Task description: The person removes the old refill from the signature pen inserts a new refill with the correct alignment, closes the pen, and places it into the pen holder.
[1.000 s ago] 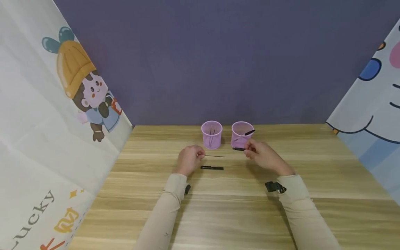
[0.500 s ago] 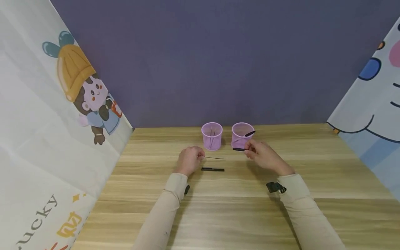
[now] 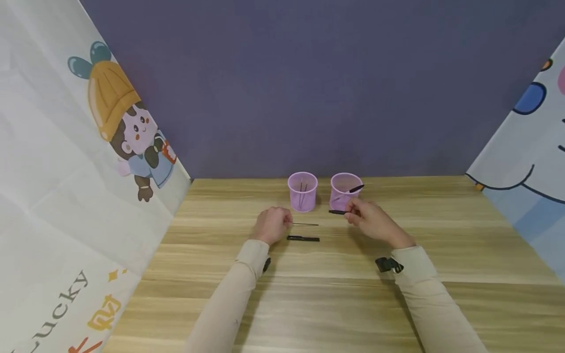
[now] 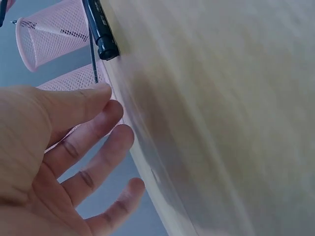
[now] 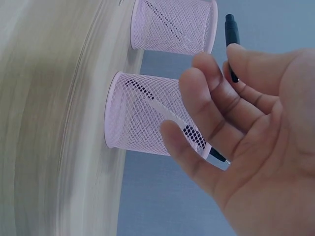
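My left hand (image 3: pixel 272 225) pinches one end of a thin dark stick (image 3: pixel 309 224), like a pen refill, between thumb and forefinger just above the table. Below it on the wood lies a black pen (image 3: pixel 303 239) with a clip. My right hand (image 3: pixel 371 218) pinches a slim black pen (image 3: pixel 337 212), partly hidden by the fingers, in front of the right pink mesh cup (image 3: pixel 346 202). A pen with a black grip (image 5: pixel 194 136) leans in that cup, its end over the rim. Thin dark sticks (image 3: pixel 303 188) stand in the left pink mesh cup (image 3: pixel 302 203).
Both cups stand side by side near the back edge of the wooden table (image 3: pixel 318 304), before a dark purple-grey wall (image 3: pixel 282 88). White cloths with cartoon prints hang at the left (image 3: pixel 35 147) and right (image 3: pixel 529 162).
The head view has shifted slightly. Both hands keep their grips and stay almost still; the thin stick in the left hand has tilted and dipped a little.
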Demonstrator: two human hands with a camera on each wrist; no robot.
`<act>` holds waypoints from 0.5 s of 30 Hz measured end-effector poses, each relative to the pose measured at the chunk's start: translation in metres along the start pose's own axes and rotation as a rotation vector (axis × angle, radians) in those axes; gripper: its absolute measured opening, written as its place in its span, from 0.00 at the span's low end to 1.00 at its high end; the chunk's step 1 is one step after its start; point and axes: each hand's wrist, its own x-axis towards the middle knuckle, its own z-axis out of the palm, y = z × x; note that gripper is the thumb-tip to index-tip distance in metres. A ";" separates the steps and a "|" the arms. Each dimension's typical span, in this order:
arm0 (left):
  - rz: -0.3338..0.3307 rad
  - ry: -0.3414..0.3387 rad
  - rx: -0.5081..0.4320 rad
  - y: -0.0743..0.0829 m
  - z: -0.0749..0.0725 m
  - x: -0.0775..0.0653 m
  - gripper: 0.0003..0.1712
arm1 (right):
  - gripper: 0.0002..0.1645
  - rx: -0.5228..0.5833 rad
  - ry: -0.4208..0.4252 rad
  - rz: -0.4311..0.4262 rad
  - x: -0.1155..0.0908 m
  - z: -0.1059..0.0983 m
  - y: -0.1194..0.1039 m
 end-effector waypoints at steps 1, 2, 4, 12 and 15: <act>-0.003 -0.011 0.004 0.000 0.000 0.001 0.03 | 0.04 0.001 0.001 -0.006 0.000 0.000 0.000; -0.005 -0.019 0.010 0.001 0.000 0.001 0.03 | 0.04 0.002 0.002 -0.009 0.001 0.000 0.000; -0.008 -0.032 0.019 0.001 0.000 0.002 0.04 | 0.04 0.000 0.004 -0.014 0.001 0.000 -0.001; 0.018 -0.032 0.071 0.001 0.003 0.004 0.05 | 0.04 0.002 0.003 -0.008 0.003 -0.001 -0.001; 0.014 -0.027 0.076 0.000 0.004 0.003 0.06 | 0.04 0.006 -0.003 0.014 0.004 -0.001 -0.001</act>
